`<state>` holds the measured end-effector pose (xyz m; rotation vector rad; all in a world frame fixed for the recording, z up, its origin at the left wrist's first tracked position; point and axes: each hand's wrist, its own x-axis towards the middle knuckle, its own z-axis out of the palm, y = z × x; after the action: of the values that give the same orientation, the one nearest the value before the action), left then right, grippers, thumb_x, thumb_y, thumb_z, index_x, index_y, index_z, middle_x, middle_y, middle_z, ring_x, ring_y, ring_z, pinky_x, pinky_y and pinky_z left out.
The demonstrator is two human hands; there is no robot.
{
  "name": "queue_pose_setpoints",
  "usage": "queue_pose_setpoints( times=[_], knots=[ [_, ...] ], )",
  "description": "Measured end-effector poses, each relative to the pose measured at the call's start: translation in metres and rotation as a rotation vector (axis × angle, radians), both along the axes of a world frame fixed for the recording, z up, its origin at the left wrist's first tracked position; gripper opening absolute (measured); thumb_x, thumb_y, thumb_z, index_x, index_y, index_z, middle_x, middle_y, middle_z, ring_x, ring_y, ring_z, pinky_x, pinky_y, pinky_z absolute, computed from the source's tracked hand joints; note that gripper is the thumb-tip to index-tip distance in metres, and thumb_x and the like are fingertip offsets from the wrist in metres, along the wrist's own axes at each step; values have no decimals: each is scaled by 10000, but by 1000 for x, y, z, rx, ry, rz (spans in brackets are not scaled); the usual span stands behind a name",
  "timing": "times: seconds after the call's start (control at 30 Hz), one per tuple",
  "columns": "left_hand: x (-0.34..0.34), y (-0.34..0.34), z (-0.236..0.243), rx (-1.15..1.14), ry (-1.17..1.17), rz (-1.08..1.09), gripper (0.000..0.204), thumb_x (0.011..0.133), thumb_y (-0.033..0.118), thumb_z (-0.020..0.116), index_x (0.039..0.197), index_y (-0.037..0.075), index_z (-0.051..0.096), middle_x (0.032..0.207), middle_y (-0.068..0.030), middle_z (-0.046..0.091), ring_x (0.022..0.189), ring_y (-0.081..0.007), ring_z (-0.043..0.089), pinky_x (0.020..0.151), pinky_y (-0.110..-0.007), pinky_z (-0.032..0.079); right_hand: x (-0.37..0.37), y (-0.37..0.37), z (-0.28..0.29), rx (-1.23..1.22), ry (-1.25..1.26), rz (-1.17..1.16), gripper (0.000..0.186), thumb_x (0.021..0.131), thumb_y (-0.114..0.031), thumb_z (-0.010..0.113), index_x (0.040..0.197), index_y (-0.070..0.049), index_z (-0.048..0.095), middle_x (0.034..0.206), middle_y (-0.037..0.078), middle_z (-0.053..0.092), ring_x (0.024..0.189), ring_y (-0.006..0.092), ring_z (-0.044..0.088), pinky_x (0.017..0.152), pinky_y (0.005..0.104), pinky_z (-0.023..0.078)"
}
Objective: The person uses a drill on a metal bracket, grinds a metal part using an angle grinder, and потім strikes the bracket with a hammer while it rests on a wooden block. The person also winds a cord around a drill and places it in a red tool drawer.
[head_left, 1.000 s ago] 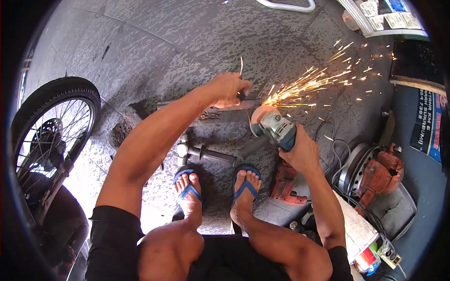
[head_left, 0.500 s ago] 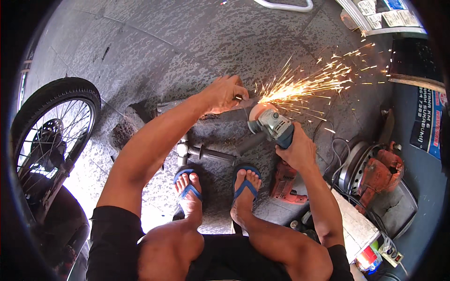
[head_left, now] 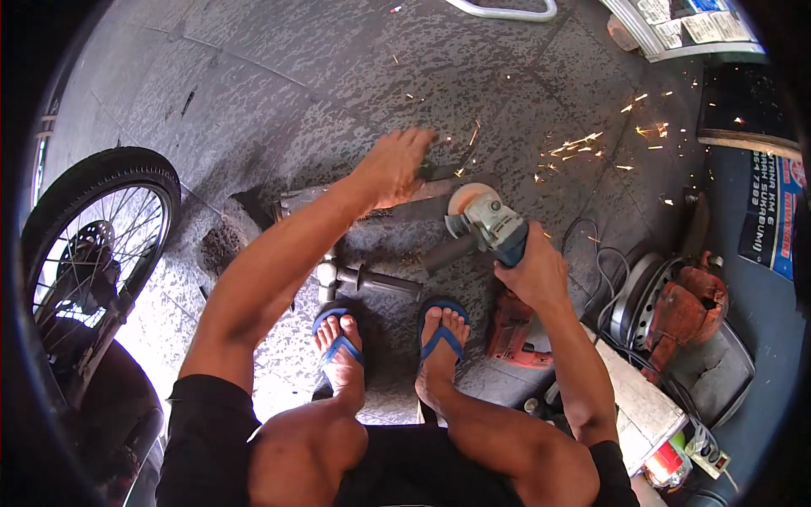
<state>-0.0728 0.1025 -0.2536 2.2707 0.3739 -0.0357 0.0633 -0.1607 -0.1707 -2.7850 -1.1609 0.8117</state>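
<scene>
My right hand (head_left: 532,272) is closed round the body of a teal and silver angle grinder (head_left: 492,221), its disc angled upward and its dark side handle pointing down-left. My left hand (head_left: 390,171) is a little up-left of the disc, fingers bent round a small dark piece I cannot make out, just over a metal bar (head_left: 439,194) lying across the floor. Scattered sparks fly at the upper right. Below the bar lies a metal T-shaped tool (head_left: 380,283), above my sandalled feet.
A spoked wheel (head_left: 101,177) stands at left, beside a rusty dark block (head_left: 221,247). At right are red power tools (head_left: 511,329), a cord, an orange machine (head_left: 688,300) and a white box (head_left: 642,418). A bent silver tube (head_left: 507,12) lies at the top.
The dense spray of sparks has thinned to scattered bits. The grinder and my right hand have shifted slightly left. My left hand has moved slightly up and left.
</scene>
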Motion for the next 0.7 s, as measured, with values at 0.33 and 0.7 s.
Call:
queue_pose_setpoints(
  times=[0.33,0.7],
  knots=[
    [-8,27,43,90,345,347,713,804,582,734,1224,17,623,1011,-183,733,1136,-387,628,1007,-533,445,8,-8,11,44,-12,-11,692,688,-255,846,1215,-6,473,1113,255,658,967,471,669,822,529,532],
    [18,10,16,56,625,95,832,709,384,881,1304,-51,494,1151,-236,693,1167,-448,618,1003,-549,440,4,8,3,1,28,-13,705,689,-256,842,1241,-26,468,1117,241,668,1028,465,648,856,531,513]
  ],
)
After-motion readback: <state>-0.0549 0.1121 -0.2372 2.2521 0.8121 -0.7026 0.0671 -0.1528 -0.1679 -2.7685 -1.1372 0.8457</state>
